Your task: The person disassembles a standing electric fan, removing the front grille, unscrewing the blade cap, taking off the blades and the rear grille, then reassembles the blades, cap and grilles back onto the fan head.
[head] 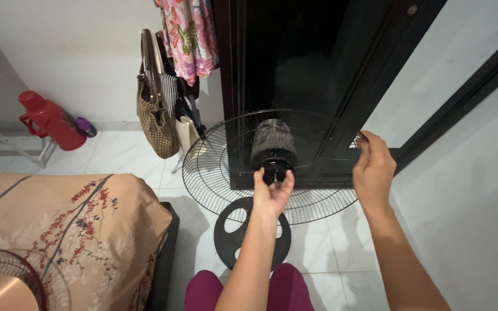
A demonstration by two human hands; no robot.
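Note:
A standing fan faces me with its front cover off: a black wire rear grille [214, 173], a dusty grey motor housing [272, 141] and a round black base [229, 230] on the floor. My left hand [272, 193] reaches to the centre of the grille, fingers curled around the black hub on the motor shaft. My right hand [373, 170] grips the right rim of the grille.
A dark cabinet [295, 69] stands behind the fan. A bed with floral cover [70, 224] lies left; another wire grille [7, 276] rests at its lower corner. Hanging bags [157, 109] and clothes [188, 34], a red thermos [50, 121] sit along the wall.

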